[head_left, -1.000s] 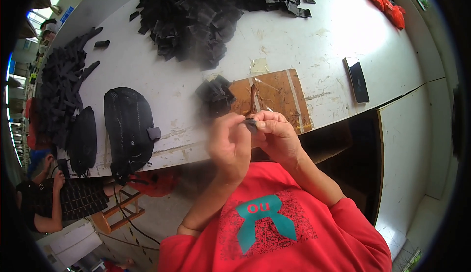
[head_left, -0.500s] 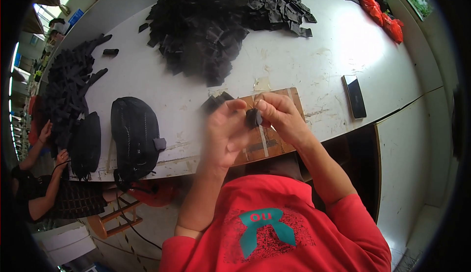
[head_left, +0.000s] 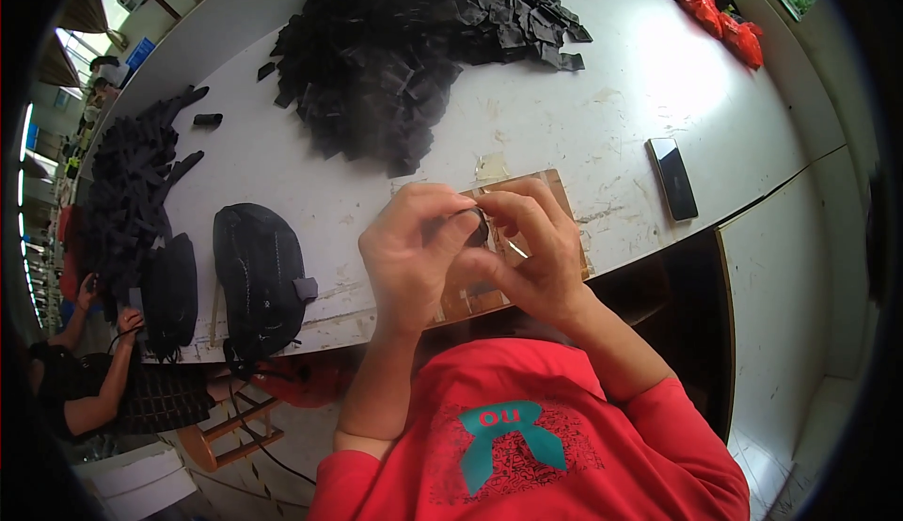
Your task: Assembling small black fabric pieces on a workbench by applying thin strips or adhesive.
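Over a brown wooden board point(head_left: 557, 194), my two hands meet at a small folded black fabric piece point(head_left: 481, 230). My left hand point(head_left: 411, 250) pinches it from the left between thumb and fingers, which cover most of it. From the right, my right hand point(head_left: 538, 250) curls round with its index fingertip at the upper edge of the piece and its thumb lower down. A thin pale sliver shows between the right fingers; whether it is a tool or tape on the board I cannot tell. Beyond my hands a big heap of black fabric pieces point(head_left: 386, 60) lies on the white table point(head_left: 602, 135).
To the left are a black bag point(head_left: 259, 267), a smaller black pouch point(head_left: 171, 291) and a pile of black strips point(head_left: 127, 182). A co-worker's hand point(head_left: 130, 321) is beside them. A phone point(head_left: 672, 181) lies right; red plastic bags point(head_left: 720, 24) sit far right.
My left hand has come up to the black piece and closed on it. My right hand's fingers have shifted round it, with the thumb lower. The view has shifted slightly.
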